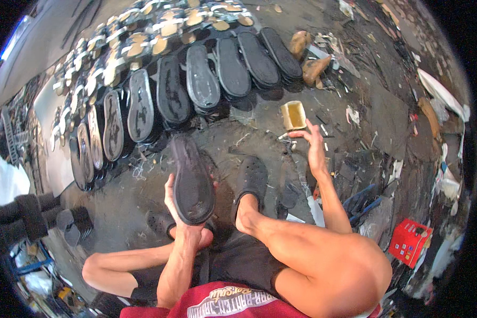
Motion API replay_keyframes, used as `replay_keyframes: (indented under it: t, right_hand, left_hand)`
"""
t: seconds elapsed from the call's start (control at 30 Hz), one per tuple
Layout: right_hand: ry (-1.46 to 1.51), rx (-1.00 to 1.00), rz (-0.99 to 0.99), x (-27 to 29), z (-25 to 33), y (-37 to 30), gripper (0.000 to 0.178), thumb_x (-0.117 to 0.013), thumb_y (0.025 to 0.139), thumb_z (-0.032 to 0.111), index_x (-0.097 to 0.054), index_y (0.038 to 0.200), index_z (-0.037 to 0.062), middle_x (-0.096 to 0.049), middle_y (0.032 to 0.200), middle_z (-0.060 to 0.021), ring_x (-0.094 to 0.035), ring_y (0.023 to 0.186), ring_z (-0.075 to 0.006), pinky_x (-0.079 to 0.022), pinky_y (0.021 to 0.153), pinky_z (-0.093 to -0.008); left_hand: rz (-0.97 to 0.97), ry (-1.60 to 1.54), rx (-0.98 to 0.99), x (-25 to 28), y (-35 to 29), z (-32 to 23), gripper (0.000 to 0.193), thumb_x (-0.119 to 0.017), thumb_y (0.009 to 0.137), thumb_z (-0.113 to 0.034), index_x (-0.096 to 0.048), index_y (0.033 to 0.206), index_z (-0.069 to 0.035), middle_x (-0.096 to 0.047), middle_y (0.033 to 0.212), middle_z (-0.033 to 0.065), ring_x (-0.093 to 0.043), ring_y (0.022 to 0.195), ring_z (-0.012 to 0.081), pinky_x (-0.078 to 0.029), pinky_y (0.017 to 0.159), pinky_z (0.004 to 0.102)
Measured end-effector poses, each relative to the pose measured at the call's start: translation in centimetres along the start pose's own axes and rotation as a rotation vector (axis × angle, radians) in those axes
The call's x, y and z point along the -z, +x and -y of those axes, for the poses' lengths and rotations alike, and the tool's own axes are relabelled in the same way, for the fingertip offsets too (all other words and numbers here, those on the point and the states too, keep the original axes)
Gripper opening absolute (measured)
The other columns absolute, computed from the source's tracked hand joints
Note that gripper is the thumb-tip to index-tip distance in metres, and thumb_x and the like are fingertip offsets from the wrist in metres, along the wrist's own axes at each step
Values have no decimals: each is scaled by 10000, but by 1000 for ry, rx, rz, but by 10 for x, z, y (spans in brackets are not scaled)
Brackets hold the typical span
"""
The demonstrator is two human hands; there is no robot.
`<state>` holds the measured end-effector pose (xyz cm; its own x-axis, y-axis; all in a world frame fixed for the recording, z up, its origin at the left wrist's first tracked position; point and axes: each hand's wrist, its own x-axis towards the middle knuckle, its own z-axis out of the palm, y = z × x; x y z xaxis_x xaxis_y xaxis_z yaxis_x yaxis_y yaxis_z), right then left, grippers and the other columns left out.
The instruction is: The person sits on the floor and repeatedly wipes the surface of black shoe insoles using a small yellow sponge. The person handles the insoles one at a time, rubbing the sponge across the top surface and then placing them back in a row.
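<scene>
At frame centre we grip a sole in our left hand, tread up for working, while our right hand, fingers spread, reaches toward the tin above

Dark soles in row: about ten (far end blurred); glue tin: one; red box: one.
</scene>
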<state>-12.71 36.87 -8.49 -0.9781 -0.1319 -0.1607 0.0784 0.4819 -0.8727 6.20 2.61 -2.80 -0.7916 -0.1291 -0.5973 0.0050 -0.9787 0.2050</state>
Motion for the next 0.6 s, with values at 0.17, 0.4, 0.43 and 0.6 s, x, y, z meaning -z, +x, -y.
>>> replay_keyframes:
  t: [0.17,0.4,0.43,0.6]
  right_hand:
    - [685,16,343,-32,141,-32,952,-105,1126,690,-490,1592,-46,-460,1694,-137,-491,1486,-240,-93,1304,-464]
    - [-352,736,322,-86,202,-54,767,-141,1120,687,-636,1544,282,-259,1800,-141,-211,1614,-406,-77,1290,-588]
    - [-495,785,234,-91,202,-54,732,-170,1117,696,-593,1584,324,-267,1797,-135,-179,1618,-423,-76,1276,-622]
    - [-828,963,115,-97,205,-72,742,-105,1129,668,-658,1519,365,-364,1759,-103,-212,1613,-384,-69,1267,-603]
  left_hand:
    - [114,-85,83,-44,3,2,672,-454,1106,-516,-614,1407,62,-719,1297,275,-747,1088,422,-624,992,542]
    - [180,-323,165,-63,-6,-1,533,-543,1101,-471,-707,1314,-11,-779,1222,195,-789,1011,334,-650,935,496]
    - [157,-292,148,-64,-10,-4,518,-551,1100,-462,-712,1311,-18,-783,1218,183,-792,1003,319,-653,924,489]
    - [165,-159,90,-68,-13,-16,491,-556,1097,-444,-718,1316,-36,-793,1202,158,-794,995,292,-654,916,450]
